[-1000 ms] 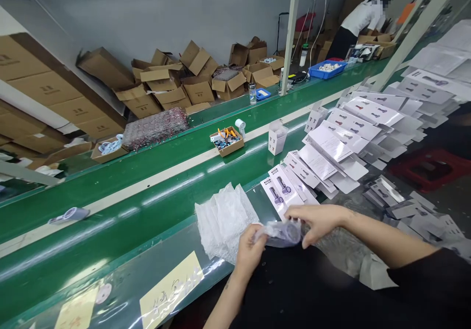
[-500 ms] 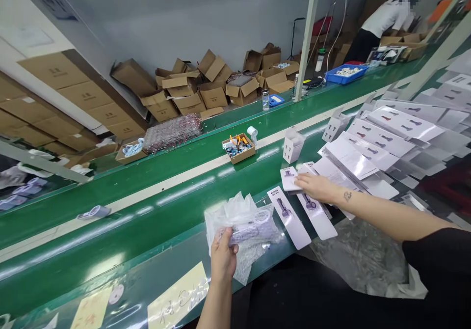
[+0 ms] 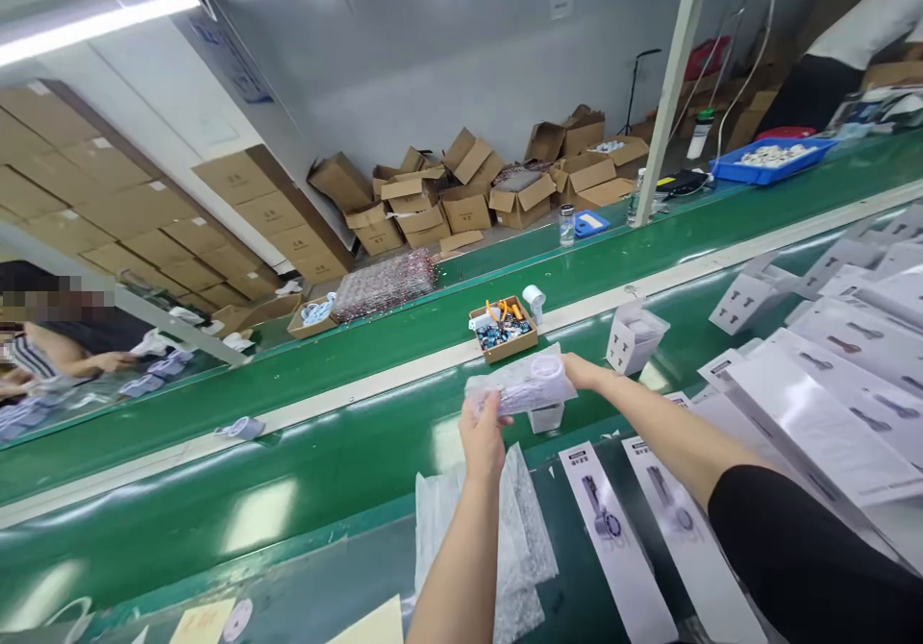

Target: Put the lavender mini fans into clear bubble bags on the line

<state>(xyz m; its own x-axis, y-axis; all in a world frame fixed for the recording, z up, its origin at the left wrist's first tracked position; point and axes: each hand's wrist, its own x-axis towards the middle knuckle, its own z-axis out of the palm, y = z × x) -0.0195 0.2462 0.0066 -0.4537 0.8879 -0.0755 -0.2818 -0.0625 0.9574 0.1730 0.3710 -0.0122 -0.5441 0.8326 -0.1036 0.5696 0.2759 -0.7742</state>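
Packaging station, seen from above the worker's two bare hands. The left hand [image 3: 485, 437] grips a clear bag [image 3: 519, 386] at its near-left end, thumb in front and fingers partly behind. Within the bag lies a lilac device [image 3: 548, 373], its rounded head towards the right hand [image 3: 583, 372]. The right hand is at the bag's far-right edge; its fingertips are hidden, so whether its grip is spread or closed cannot be told. A small white box end [image 3: 546, 418] shows directly beneath the bag, though the overlap makes it unclear whether this box is held or standing.

Relative to the preceding view, the bag has moved forward from above the bubble-wrap sheets [image 3: 530, 519] to above the green belt [image 3: 346, 461], and the right hand has left the printed cartons for the bag's side. The present arrangement thus brings both hands, the bag and the box end together, a closer grouping than before.

Two long printed cartons [image 3: 612, 538] lie side by side on the bench [image 3: 303, 562], to the right of the sheets. Beyond the bag, a cardboard box [image 3: 513, 347] contains orange-handled pliers [image 3: 496, 312]; an open white carton [image 3: 635, 341] stands to its right
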